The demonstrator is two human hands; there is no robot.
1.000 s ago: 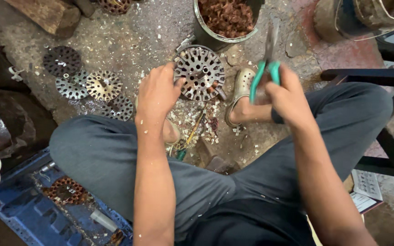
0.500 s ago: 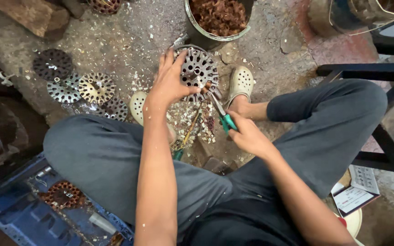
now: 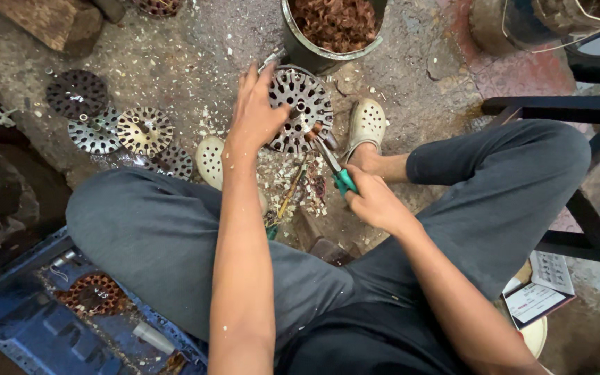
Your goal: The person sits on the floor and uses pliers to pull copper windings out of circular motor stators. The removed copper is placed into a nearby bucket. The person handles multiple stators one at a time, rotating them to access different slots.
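Spare perforated discs (image 3: 116,128) lie on the littered floor at far left. Left hand (image 3: 257,114) rests spread-fingered on the round slotted metal core (image 3: 301,107), which stands between the feet beside the bucket of copper scrap (image 3: 333,24). Right hand (image 3: 375,201) is clenched around green-handled pliers (image 3: 333,167); their tips apparently meet the core's lower edge.
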